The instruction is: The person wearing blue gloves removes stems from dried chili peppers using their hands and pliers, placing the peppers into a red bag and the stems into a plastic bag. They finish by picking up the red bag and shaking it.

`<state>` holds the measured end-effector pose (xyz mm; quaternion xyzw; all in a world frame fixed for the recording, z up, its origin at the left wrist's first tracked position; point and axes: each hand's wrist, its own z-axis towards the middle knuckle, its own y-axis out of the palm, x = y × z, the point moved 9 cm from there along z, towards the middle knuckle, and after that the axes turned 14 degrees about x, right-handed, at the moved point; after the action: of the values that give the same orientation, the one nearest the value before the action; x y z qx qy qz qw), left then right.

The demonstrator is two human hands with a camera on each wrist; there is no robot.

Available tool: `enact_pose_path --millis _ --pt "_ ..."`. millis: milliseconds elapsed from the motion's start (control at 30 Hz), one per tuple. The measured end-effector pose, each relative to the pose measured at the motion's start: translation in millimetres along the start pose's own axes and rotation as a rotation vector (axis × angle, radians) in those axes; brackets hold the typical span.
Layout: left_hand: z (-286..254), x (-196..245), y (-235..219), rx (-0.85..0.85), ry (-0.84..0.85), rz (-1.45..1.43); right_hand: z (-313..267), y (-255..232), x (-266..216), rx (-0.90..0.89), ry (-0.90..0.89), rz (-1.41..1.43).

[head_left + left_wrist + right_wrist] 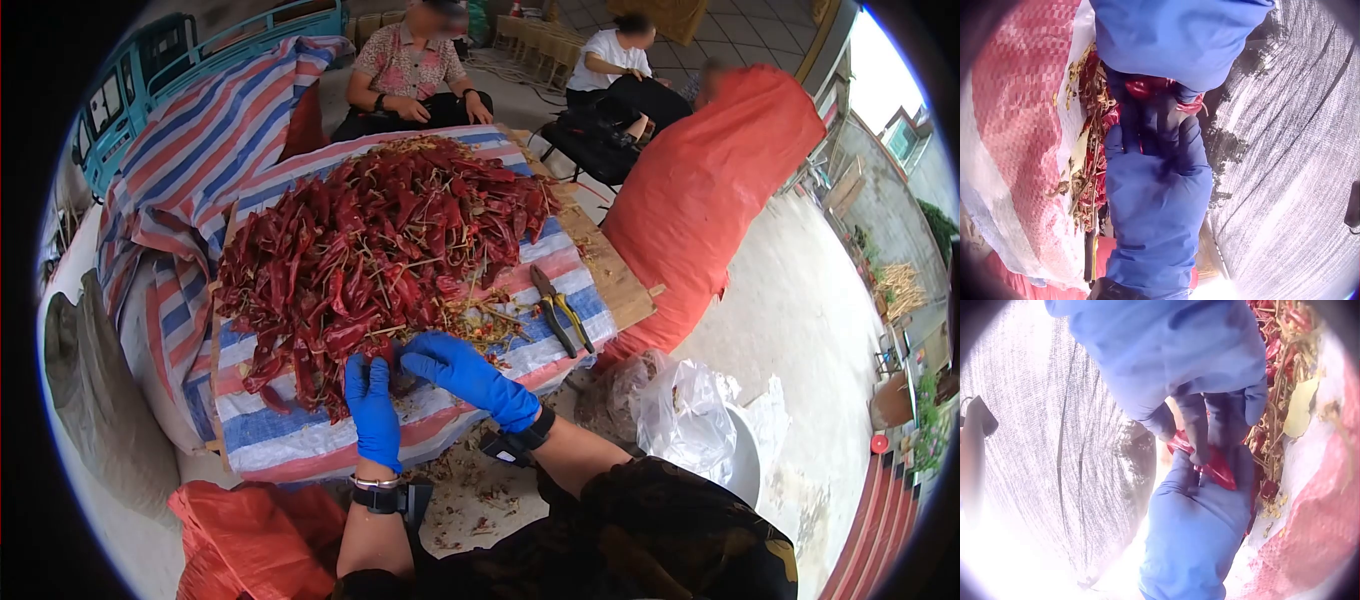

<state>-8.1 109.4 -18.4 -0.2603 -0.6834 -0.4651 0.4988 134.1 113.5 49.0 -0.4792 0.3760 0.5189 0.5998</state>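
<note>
At the far left of the head view a grey sack [95, 400] slumps beside the surface, and a crumpled orange-red plastic bag [255, 545] lies below it near the person's left arm. The surface itself is covered by a blue, red and white striped woven tarp [290, 440], which carries a big heap of dried red chilli peppers [370, 250] with pale stems. At the near edge of that heap the left hand [372, 410], in a blue rubber glove, meets the right hand [465, 375], gloved the same. Between them sits a single dried red chilli [1213, 464]: the wrist views show the right hand's fingers [1194, 428] curled narrowly and pinching it from above, while the left hand's fingers [1147, 147] close round its other end. Loose stems and scraps [480, 320] lie on the tarp just right of the hands. Further right a pair of yellow-handled pliers [557, 308] rests on the tarp. Beyond the surface's right edge stands a large orange-red sack [700, 190], with a clear plastic bag [680, 410] below it.
</note>
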Motion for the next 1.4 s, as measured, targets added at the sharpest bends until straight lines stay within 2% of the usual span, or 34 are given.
enact_pose_path --millis 33,67,100,133,167,233,267,333,400,433,533,600,633,700,733,800,833,900,933,1000,1067,1100,1133,1167,1200,1300,1367,1400 --pt "0.3 6.6 -1.4 0.017 0.090 0.055 -0.4 -0.5 -7.5 0.000 0.000 0.000" --pt "-0.9 7.4 -2.2 0.017 0.089 0.055 -0.7 -9.0 -6.9 0.096 0.104 -0.014" --pt "-5.7 16.7 3.9 -0.046 0.216 0.196 -2.2 -17.3 -4.0 0.193 0.207 -0.028" --pt "-11.8 23.9 10.8 -0.110 0.343 0.337 -2.0 -16.2 -1.4 0.193 0.208 -0.027" --pt "-14.5 24.2 10.8 -0.110 0.342 0.338 -0.3 -16.4 0.0 0.211 0.164 -0.004" --pt "-26.4 31.8 21.7 -0.192 0.534 0.515 1.6 -18.0 8.4 0.230 0.121 0.021" --pt "-25.6 31.6 21.0 -0.192 0.534 0.516 2.3 -15.6 14.8 0.197 0.115 0.029" --pt "-31.4 39.5 26.6 -0.230 0.706 0.566 3.1 -13.1 14.7 0.163 0.109 0.037" --pt "-33.4 46.0 29.2 -0.236 0.756 0.610 3.7 -12.8 20.7 0.134 0.189 0.064" --pt "-36.1 48.5 31.2 -0.244 0.806 0.654 3.6 -12.9 21.3 0.134 0.190 0.064" --pt "-34.3 39.7 31.1 -0.256 0.788 0.693 4.6 -14.4 17.0 0.143 0.127 0.158" --pt "-39.3 45.9 37.8 -0.252 0.738 0.647 4.6 -18.3 7.6 0.187 -0.006 0.006" --pt "-39.9 48.3 39.5 -0.244 0.690 0.601 3.7 -17.9 6.6 0.189 -0.005 0.006" --pt "-38.4 41.7 40.3 -0.288 0.731 0.689 -1.2 -18.4 -17.6 0.249 -0.289 -0.278" --pt "-39.5 37.0 42.1 -0.329 0.772 0.776 -0.8 -17.2 -16.0 0.250 -0.288 -0.279" --pt "-39.5 34.3 39.1 -0.319 0.776 0.810 2.2 -19.3 -9.7 0.278 -0.172 -0.173" --pt "-39.0 33.0 37.9 -0.307 0.782 0.844 1.9 -19.5 -13.9 0.278 -0.171 -0.173" --pt "-39.6 32.5 39.7 -0.268 0.844 0.780 -4.9 -10.6 23.0 0.228 0.427 0.394" --pt "-43.1 35.8 35.5 -0.226 0.897 0.731 -5.4 -7.9 27.2 0.219 0.461 0.492" --pt "-40.8 27.8 29.6 -0.200 0.812 0.675 -10.7 2.9 27.7 0.190 0.572 0.712" --pt "-44.1 38.1 32.7 -0.216 0.804 0.583 -10.6 13.3 37.0 0.100 0.628 0.858" --pt "-42.2 35.0 30.6 -0.206 0.791 0.554 -12.9 17.2 44.3 0.087 0.715 0.939" --pt "-42.8 32.6 29.3 -0.204 0.755 0.492 -14.8 17.3 46.0 0.132 0.706 0.980" --pt "-41.5 34.8 28.4 -0.195 0.738 0.413 -16.2 20.8 41.5 0.083 0.725 1.061" --pt "-43.1 34.1 24.7 -0.185 0.714 0.456 -17.4 25.9 41.0 0.017 0.764 1.160" --pt "-41.2 36.8 30.5 -0.215 0.665 0.388 -23.5 27.0 42.5 0.092 0.842 1.162" --pt "-44.2 44.6 27.3 -0.174 0.743 0.312 -19.9 33.5 29.7 -0.087 0.755 1.233" --pt "-43.7 44.1 27.2 -0.176 0.740 0.318 -19.4 33.7 31.2 -0.085 0.759 1.239"
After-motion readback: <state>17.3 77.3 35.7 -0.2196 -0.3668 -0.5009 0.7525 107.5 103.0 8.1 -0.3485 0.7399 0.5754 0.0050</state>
